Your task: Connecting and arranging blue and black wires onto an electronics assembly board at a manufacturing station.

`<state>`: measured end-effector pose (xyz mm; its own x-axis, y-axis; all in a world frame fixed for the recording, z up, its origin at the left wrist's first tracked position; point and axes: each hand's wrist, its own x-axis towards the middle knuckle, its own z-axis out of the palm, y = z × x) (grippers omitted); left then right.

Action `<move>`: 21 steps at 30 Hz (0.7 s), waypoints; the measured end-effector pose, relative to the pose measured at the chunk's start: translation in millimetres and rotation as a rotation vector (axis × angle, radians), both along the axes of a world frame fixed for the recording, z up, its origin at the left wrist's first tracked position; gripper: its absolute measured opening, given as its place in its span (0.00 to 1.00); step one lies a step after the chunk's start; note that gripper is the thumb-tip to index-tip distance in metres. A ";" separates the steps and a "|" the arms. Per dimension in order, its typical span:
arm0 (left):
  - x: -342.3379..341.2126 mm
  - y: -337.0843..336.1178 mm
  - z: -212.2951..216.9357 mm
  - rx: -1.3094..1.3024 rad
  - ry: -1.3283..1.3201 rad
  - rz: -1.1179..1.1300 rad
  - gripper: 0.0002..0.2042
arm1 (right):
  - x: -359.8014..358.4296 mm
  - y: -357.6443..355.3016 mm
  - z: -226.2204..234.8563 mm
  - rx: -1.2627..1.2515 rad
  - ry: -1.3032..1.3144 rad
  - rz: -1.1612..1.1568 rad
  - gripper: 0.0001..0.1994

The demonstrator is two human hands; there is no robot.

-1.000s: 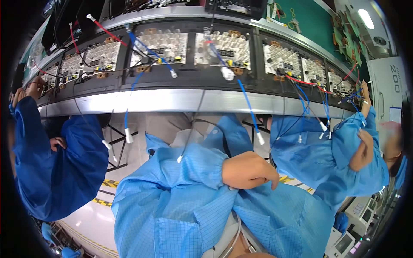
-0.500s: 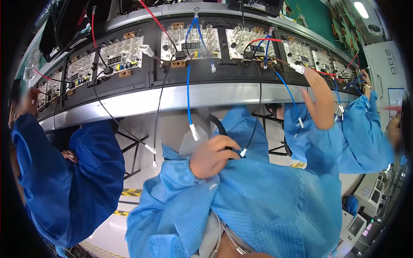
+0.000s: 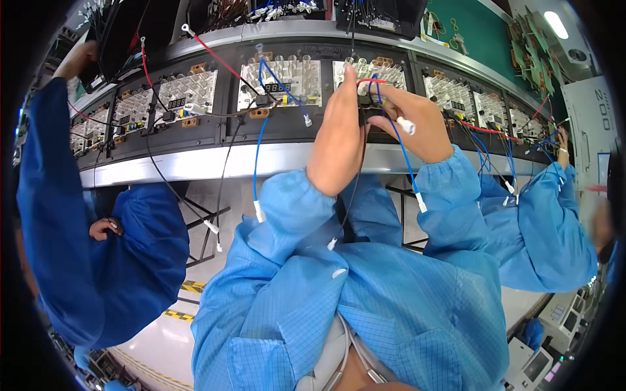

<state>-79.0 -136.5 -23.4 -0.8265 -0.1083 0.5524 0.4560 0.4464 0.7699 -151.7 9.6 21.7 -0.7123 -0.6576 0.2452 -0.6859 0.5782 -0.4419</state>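
Note:
My left hand (image 3: 339, 140) is raised with its fingers stretched upward and together, at the left edge of a circuit board (image 3: 393, 75) with clear tubes. My right hand (image 3: 418, 124) comes in from the right, its thumb and fingers apart around the wires at the board's lower edge. A blue wire (image 3: 403, 151) passes in front of it and hangs down. Across the right hand's fingers lies a white connector (image 3: 405, 125). The red wire (image 3: 372, 80) arcs over the board between both hands. Between the hands a black wire (image 3: 353, 202) dangles. The left fingertips are partly hidden.
More boards line the black fixture, among them a board with a display (image 3: 279, 78). A silver rail (image 3: 195, 168) runs along its front. Dark bins (image 3: 385, 18) stand behind. A dark-blue sleeve (image 3: 49, 156) is at left; another person's light-blue sleeve (image 3: 554, 228) is at right.
My left hand has risen from in front of my body to the board. My right hand has moved left to the same board. The person at left has raised an arm. The view has shifted slightly.

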 end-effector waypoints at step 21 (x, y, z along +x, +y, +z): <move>-20.7 -3.8 1.5 -0.150 -0.138 0.056 0.12 | -19.9 17.8 -12.6 -0.162 0.053 0.053 0.04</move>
<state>-99.8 -140.3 -21.9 -0.8907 -0.0810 0.4473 0.3219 0.5825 0.7464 -171.6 27.4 9.1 -0.6607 -0.6427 0.3878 -0.7386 0.4644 -0.4887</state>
